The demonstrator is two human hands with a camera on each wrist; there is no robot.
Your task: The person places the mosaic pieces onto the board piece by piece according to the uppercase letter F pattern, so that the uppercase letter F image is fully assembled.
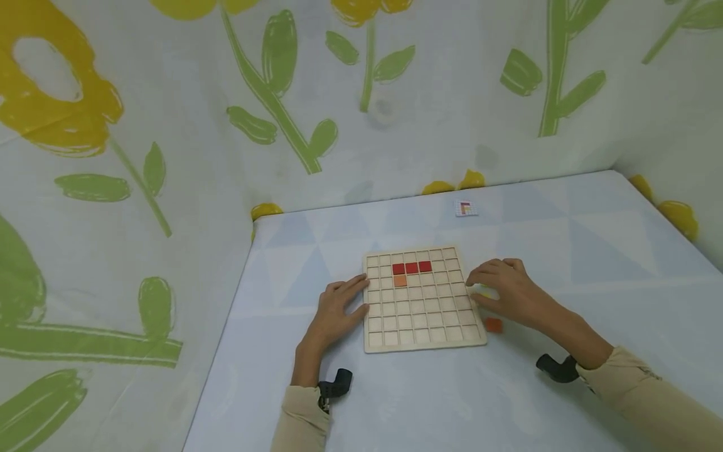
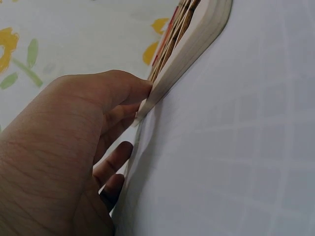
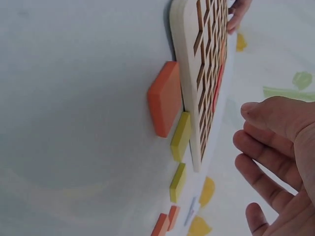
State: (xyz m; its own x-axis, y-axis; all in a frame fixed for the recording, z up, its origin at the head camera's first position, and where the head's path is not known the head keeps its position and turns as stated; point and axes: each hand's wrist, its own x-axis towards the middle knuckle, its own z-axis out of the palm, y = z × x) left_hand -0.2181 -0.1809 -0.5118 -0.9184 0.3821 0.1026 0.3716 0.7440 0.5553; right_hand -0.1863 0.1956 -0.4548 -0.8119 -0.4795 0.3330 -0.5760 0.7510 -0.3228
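The flat orange square tile (image 1: 494, 325) lies right of the pale wooden grid board (image 1: 418, 306) — likely light, stiff; pinch opposite edges. The right hand (image 1: 503, 287) hovers beyond, empty, fingers loosely parted; the left hand (image 1: 333, 311), unclenched, touches the board's left edge.

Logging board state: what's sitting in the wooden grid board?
In the head view, the board holds three red tiles in a row and one orange tile just below the leftmost red. The cell floors under those four are hidden.
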